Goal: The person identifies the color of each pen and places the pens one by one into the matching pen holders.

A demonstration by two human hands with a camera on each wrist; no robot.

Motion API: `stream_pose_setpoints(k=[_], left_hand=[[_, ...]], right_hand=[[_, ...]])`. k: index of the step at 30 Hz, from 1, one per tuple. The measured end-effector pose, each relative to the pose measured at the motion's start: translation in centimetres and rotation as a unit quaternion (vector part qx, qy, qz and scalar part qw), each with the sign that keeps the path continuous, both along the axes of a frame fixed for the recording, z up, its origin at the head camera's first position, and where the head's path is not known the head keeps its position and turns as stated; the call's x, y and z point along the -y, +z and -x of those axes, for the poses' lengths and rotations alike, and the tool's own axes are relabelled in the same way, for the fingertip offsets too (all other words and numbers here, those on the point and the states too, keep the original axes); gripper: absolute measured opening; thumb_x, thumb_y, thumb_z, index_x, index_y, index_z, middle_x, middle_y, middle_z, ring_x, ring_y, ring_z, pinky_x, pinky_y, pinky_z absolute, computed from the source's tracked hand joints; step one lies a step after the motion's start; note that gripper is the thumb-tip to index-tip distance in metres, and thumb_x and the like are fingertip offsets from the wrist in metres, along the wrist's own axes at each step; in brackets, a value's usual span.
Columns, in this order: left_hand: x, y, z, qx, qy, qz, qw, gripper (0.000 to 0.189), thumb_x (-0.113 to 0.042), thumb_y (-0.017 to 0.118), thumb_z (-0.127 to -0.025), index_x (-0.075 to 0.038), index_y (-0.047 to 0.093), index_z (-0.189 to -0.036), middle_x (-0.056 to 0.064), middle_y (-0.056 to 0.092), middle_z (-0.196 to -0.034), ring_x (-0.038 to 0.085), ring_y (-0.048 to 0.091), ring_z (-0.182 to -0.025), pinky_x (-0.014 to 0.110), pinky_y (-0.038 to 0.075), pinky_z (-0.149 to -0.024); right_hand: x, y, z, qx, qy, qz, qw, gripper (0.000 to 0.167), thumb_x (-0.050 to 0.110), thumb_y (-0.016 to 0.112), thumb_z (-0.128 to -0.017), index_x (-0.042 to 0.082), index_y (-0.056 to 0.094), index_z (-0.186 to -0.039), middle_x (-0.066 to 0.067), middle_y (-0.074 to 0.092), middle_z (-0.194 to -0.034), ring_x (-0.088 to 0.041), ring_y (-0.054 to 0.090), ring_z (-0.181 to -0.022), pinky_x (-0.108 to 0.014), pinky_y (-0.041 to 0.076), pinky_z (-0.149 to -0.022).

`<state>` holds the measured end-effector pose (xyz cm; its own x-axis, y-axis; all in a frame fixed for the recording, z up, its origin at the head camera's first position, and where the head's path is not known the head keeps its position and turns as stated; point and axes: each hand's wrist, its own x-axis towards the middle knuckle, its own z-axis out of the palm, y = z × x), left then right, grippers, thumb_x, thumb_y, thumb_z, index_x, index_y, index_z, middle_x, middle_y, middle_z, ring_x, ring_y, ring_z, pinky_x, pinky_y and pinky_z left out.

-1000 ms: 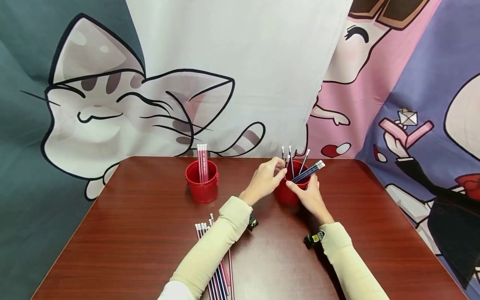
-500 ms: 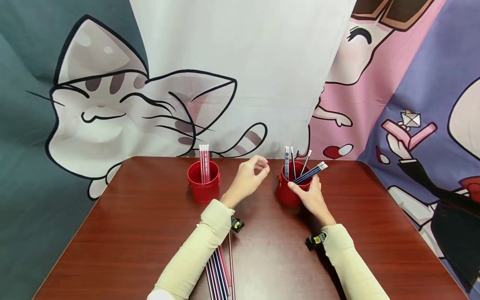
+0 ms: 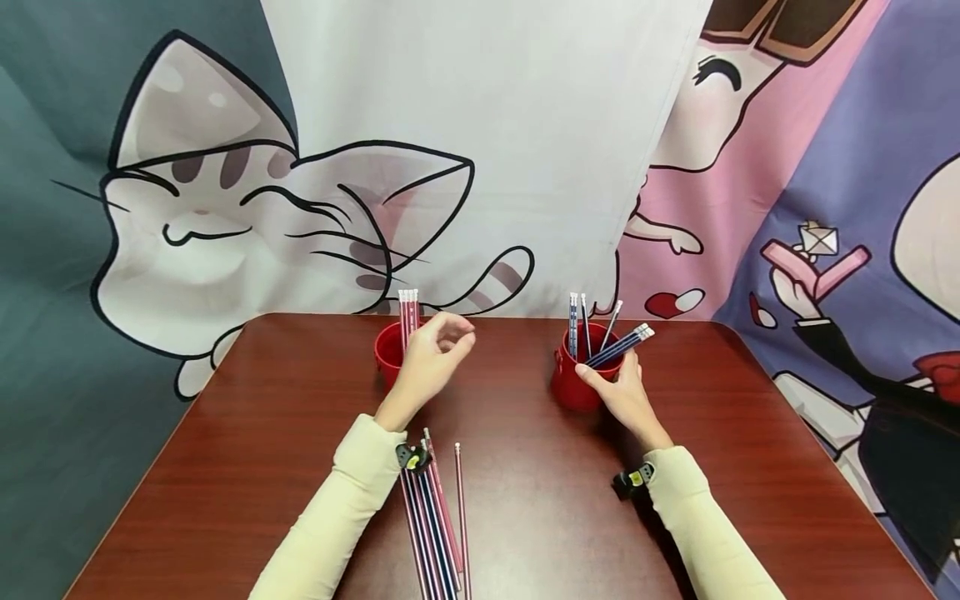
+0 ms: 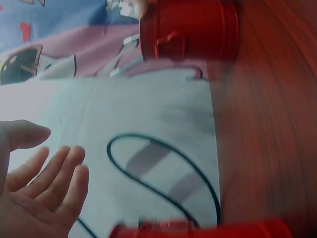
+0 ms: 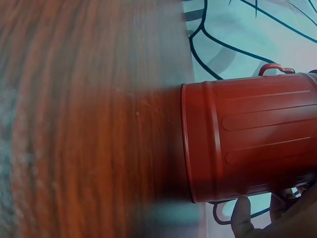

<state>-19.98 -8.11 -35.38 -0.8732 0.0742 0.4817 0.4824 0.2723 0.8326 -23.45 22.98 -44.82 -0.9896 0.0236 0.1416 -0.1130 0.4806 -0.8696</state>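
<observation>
In the head view my left hand [image 3: 431, 354] holds nothing; its fingers are loosely bent. It hovers in front of the left red bucket [image 3: 387, 354], hiding part of it and of the pink pencils [image 3: 405, 312] standing inside. My right hand [image 3: 622, 396] grips the side of the right red bucket [image 3: 573, 387], thumb at the front of the rim. Dark blue pencils [image 3: 618, 346] with white ends lean over that rim, and several more stand inside. In the right wrist view the same bucket [image 5: 257, 139] has fingertips [image 5: 241, 213] against its side.
Below my left forearm lies a bundle of pink and dark blue pencils [image 3: 431, 533] on the brown table [image 3: 555, 517]. A single pink pencil [image 3: 462, 517] lies just right of it. Behind the table hangs a cloth [image 3: 480, 83] printed with cartoon figures.
My left hand has left the pencils at the right bucket and moved left, in front of the left bucket. Some blue pencils there stand straighter. The right hand keeps its hold.
</observation>
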Motion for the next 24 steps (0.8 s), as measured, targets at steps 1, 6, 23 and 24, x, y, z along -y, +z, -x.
stream_pose_setpoints(k=[1, 6, 23, 24], left_hand=[[0.7, -0.4, 0.1, -0.002, 0.005, -0.007, 1.0000, 0.017, -0.001, 0.063, -0.083, 0.006, 0.060, -0.099, 0.021, 0.065, -0.094, 0.029, 0.062, -0.081, 0.037, 0.051, -0.071], [4.4, -3.0, 1.2, -0.057, 0.073, -0.004, 0.9957, 0.022, -0.007, 0.068, -0.081, -0.002, 0.063, -0.102, 0.014, 0.066, -0.099, 0.027, 0.062, -0.086, 0.040, 0.050, -0.077], [10.8, -7.4, 2.6, 0.077, 0.103, 0.030, 0.9913, 0.073, -0.038, 0.073, -0.075, -0.010, 0.039, -0.133, 0.010, 0.047, -0.131, 0.029, 0.044, -0.117, 0.046, 0.040, -0.096], [10.8, -7.4, 2.7, 0.085, 0.097, 0.030, 0.9912, 0.078, -0.040, 0.074, -0.073, -0.011, 0.037, -0.135, 0.009, 0.046, -0.132, 0.028, 0.043, -0.119, 0.046, 0.039, -0.097]], right_hand=[[0.0, 0.0, -0.1, 0.001, 0.000, 0.001, 1.0000, 0.085, 0.047, 0.066, -0.078, 0.013, 0.019, -0.141, -0.016, 0.029, -0.135, -0.031, 0.024, -0.125, -0.059, 0.027, -0.100], [0.0, -0.1, -0.3, 0.010, 0.001, 0.003, 0.9999, 0.086, 0.048, 0.066, -0.079, 0.014, 0.017, -0.141, -0.016, 0.028, -0.136, -0.032, 0.023, -0.126, -0.060, 0.027, -0.100], [-0.5, 1.1, -0.7, 0.031, 0.053, 0.043, 0.9972, 0.084, 0.039, 0.070, -0.079, 0.014, 0.018, -0.141, -0.012, 0.035, -0.139, -0.027, 0.036, -0.124, -0.052, 0.030, -0.102], [-0.5, 1.2, -0.8, 0.020, 0.051, 0.034, 0.9979, 0.085, 0.039, 0.070, -0.079, 0.013, 0.018, -0.141, -0.012, 0.035, -0.138, -0.028, 0.037, -0.124, -0.052, 0.032, -0.101]])
